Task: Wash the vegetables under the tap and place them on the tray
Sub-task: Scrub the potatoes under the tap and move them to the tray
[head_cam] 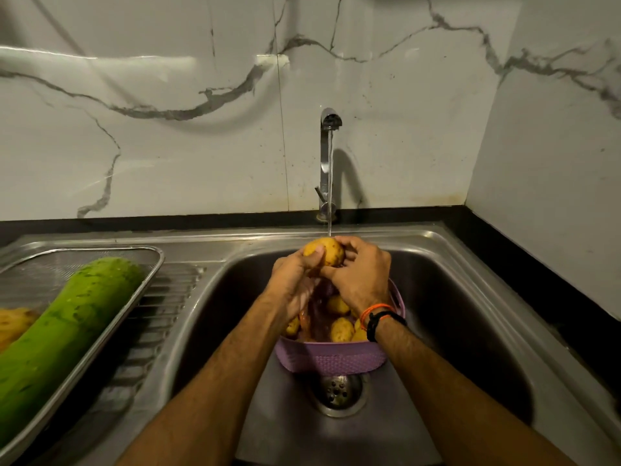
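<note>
Mid-frame, both hands, left hand (pixel 295 274) and right hand (pixel 361 277), kept a curled grip on one potato (pixel 325 252) under the tap (pixel 327 156), above the purple basket (pixel 331 359).

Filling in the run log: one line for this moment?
step: washing | both hands: left hand, right hand grip potato | tap: running | tray: gourd

Yellow potato (pixel 325 251); lilac basket (pixel 331 359); green gourd (pixel 64 326).

Brushed steel sink (pixel 437 264); woven plastic basket (pixel 331 359).
</note>
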Tool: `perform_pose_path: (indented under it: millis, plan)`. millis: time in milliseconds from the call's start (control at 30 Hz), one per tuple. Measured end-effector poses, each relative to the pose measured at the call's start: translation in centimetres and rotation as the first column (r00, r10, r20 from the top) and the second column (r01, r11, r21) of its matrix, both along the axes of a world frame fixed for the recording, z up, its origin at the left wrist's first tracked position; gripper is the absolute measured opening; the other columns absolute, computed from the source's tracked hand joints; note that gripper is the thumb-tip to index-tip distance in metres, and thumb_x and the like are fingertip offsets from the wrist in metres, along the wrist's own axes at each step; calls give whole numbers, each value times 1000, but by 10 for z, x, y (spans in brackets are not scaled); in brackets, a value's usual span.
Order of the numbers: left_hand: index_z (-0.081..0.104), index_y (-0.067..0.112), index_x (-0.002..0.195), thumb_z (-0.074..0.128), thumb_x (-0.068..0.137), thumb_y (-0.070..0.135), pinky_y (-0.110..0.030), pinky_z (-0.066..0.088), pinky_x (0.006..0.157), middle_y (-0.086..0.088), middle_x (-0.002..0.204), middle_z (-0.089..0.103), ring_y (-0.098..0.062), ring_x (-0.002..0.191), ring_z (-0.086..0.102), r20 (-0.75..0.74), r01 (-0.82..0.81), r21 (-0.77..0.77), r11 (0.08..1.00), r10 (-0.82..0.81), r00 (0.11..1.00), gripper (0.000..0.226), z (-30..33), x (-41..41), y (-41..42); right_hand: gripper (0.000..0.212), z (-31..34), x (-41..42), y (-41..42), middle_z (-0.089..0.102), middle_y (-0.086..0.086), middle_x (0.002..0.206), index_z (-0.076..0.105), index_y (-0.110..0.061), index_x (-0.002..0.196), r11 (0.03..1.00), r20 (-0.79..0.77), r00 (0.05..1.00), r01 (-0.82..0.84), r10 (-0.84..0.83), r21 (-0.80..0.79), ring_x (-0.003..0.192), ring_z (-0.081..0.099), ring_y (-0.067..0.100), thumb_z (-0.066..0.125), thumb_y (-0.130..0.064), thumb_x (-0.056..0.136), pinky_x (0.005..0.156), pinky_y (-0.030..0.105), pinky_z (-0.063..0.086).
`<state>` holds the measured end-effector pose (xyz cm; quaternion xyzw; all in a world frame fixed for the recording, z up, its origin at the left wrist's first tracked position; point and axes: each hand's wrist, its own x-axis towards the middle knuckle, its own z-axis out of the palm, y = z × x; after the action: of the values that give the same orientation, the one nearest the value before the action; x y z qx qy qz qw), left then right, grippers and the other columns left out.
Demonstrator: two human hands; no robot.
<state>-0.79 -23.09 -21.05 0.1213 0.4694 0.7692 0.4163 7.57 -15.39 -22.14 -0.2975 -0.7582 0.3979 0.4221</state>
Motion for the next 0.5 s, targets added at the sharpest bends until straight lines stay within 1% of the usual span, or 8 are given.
perform_pose_path:
  millis: [67,100,167,233,300,400,467,500]
  plan:
    - [61,-7,117,61,91,0,-36,61,61,-23,98,69,-31,87,69,-10,-54,-20,998,54,998,26,-1,6,5,51,0,0,-4,70,0,106,68,-18,115,996,30,999,22,-24,86,95,66,13,84,-8,68,86,31,58]
    - [63,-3,113,60,92,-1,-33,59,57,-20,94,70,-28,83,69,-39,-68,-30,997,67,997,22,-3,7,7,52,1,1,-4,69,1,111,67,-18,118,994,45,999,14,-19,108,99,65,15,81,-6,69,92,31,56]
    - [66,4,107,56,94,-1,-32,59,60,-15,93,71,-25,84,68,-117,-51,-51,997,45,992,17,-4,7,6,63,4,4,-2,63,2,127,61,-18,130,992,110,993,-46,34,116,116,58,18,77,-2,71,102,20,42]
    - [68,8,104,53,95,-2,-37,59,69,-16,100,71,-26,91,68,-154,-24,-59,998,15,988,20,-6,4,5,70,5,6,1,57,2,138,56,-20,138,986,169,982,-111,89,124,126,51,17,76,-3,73,104,15,34]
    - [68,10,99,52,96,-2,-37,59,67,-15,96,71,-26,87,69,-159,-68,-75,995,55,986,21,-6,4,5,68,3,6,3,60,3,134,58,-23,135,986,155,982,-127,110,107,121,56,17,79,-6,72,107,26,43]
    - [67,12,93,49,97,-4,-40,60,69,-12,87,71,-24,80,68,-176,-123,-84,989,107,979,24,-3,8,8,58,2,6,0,69,3,118,67,-20,124,990,93,993,-79,68,118,101,63,12,81,-3,70,95,33,55]
    - [67,13,93,48,97,-4,-40,58,73,-6,78,74,-20,76,69,-194,-117,-82,990,99,976,26,-1,8,8,60,4,6,1,68,4,121,65,-20,127,989,97,994,-63,50,136,107,63,16,80,-4,70,99,33,52]
    - [67,12,98,47,97,-6,-39,58,74,-7,81,75,-20,78,69,-208,-90,-82,993,72,975,27,1,8,6,65,4,5,2,64,5,127,61,-19,132,988,128,990,-82,65,132,114,60,18,79,-4,71,104,31,47]
